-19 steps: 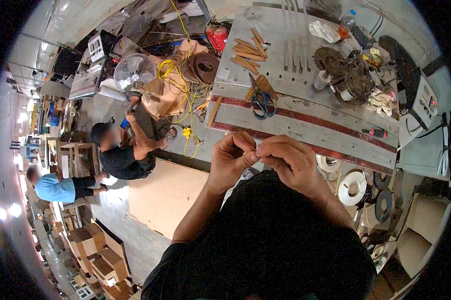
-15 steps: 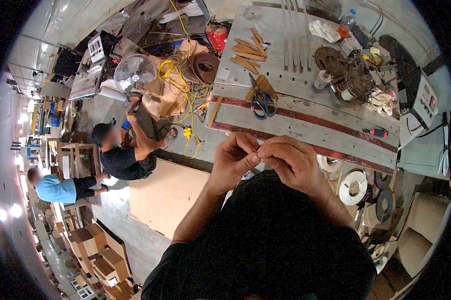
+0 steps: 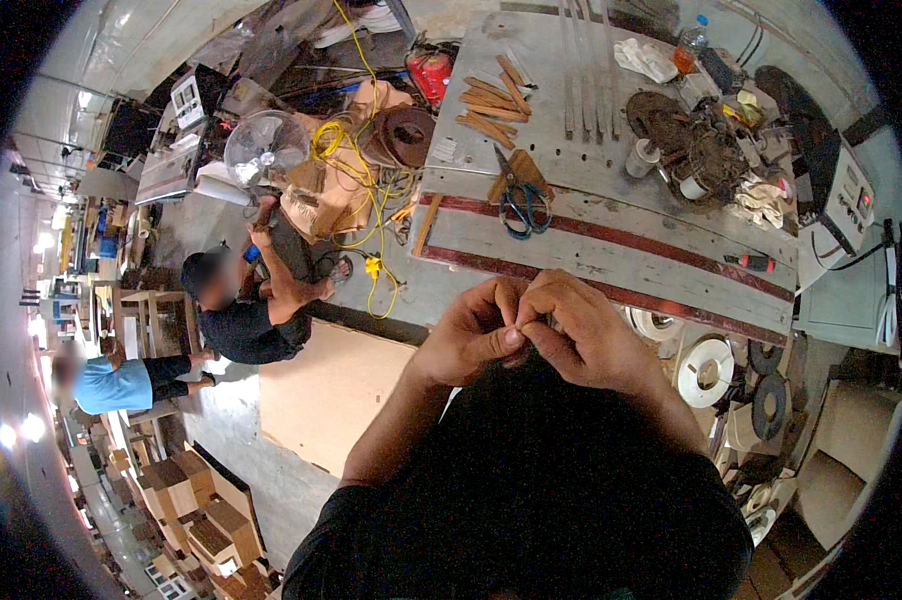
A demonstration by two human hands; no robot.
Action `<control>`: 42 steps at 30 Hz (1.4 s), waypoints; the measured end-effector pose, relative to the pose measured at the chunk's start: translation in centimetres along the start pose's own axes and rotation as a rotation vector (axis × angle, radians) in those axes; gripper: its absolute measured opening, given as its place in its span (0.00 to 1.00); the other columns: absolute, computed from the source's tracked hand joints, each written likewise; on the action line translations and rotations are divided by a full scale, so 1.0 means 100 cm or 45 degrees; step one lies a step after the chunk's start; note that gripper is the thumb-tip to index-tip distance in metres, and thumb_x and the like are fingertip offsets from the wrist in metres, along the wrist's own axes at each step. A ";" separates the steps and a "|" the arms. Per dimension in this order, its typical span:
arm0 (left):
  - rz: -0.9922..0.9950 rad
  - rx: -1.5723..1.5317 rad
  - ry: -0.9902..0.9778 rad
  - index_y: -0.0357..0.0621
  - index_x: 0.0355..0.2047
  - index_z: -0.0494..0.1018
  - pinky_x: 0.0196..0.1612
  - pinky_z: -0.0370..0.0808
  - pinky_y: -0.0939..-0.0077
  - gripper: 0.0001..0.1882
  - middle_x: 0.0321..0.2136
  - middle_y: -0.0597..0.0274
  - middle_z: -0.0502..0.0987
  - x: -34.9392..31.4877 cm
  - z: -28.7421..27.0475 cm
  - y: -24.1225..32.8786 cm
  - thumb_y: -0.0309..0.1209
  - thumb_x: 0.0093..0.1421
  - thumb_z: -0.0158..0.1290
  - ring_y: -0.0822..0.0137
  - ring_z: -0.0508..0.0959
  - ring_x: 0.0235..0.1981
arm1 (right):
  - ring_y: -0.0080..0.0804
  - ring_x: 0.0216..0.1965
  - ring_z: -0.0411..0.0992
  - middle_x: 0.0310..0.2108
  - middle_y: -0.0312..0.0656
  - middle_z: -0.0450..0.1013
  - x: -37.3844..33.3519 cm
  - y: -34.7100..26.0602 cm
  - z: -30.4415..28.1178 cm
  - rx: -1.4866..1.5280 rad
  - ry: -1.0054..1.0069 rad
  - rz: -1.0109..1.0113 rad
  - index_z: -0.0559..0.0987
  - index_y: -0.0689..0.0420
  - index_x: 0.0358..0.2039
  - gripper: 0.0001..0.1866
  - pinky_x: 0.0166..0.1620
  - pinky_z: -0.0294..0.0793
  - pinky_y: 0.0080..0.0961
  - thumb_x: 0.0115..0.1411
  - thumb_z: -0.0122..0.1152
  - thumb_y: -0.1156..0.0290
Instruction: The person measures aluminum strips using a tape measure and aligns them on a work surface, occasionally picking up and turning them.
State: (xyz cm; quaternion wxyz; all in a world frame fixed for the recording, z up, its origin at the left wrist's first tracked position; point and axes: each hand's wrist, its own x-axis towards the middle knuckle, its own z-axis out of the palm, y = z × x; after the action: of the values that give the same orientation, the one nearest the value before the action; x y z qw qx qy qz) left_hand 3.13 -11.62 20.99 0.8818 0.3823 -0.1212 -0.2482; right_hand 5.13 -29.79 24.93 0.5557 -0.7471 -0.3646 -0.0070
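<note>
My left hand and my right hand meet in front of my chest, just off the near edge of the workbench. Thumbs and forefingers of both are pinched together, fingertip to fingertip. Whatever lies between them is too small or too hidden to make out. Beyond the hands, scissors with dark blue handles rest on the bench, their blades over a small brown block. Several brown strips lie in a loose pile farther back. A red-and-black hand tool is at the bench's right.
Metal rods lie at the bench's far side, near a grimy machine part and a white cup. Reels stand below right. On the left, a crouching person in black works near a fan and yellow cable.
Both hands stay pinched together, with the right fingers shifted slightly and curled more downward. The view has moved a little. The person in blue at the left has shifted slightly.
</note>
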 end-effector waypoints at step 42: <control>0.229 0.185 0.758 0.36 0.35 0.77 0.22 0.67 0.85 0.05 0.19 0.67 0.74 -0.099 -0.060 -0.005 0.23 0.59 0.53 0.78 0.70 0.18 | 0.43 0.30 0.72 0.25 0.43 0.72 0.019 0.001 0.101 -0.250 -0.484 -0.035 0.75 0.56 0.27 0.13 0.35 0.70 0.38 0.58 0.57 0.59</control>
State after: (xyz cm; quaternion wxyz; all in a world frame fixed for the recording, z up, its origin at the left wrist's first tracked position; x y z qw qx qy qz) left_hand -2.96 -2.96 16.32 0.8673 0.4878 0.0917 -0.0371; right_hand 2.57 -20.32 21.74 0.4014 -0.7805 -0.4706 0.0911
